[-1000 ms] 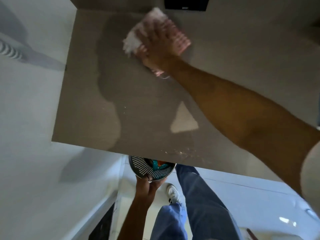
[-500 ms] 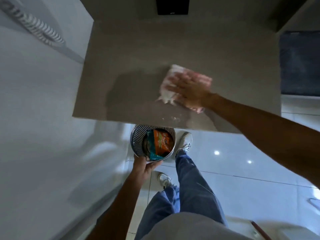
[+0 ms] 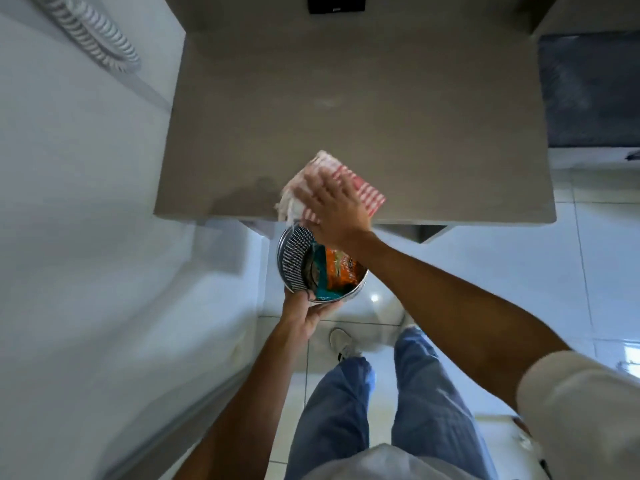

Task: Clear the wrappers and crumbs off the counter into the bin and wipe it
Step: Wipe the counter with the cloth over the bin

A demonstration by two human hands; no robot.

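Note:
My right hand [image 3: 334,211] presses flat on a red-and-white checked cloth [image 3: 363,188] at the front edge of the grey counter [image 3: 346,98]. Part of the cloth hangs over the edge. Just below that edge my left hand [image 3: 304,315] grips the rim of a small round metal bin [image 3: 294,261] with a perforated wall. Inside the bin lie an orange wrapper [image 3: 341,270] and a teal wrapper [image 3: 323,292]. The counter top looks bare apart from a faint pale smudge [image 3: 327,102] near its middle.
A white wall [image 3: 69,237] runs along the left, with a coiled white hose [image 3: 86,32] at the top. A black device [image 3: 336,3] sits at the counter's back edge. A dark panel [image 3: 592,91] lies to the right. White floor tiles [image 3: 519,271] and my legs are below.
My right hand has dragged the cloth from the back of the counter to its front edge. The crumbs seen near the edge are gone. The bin stays held under the edge.

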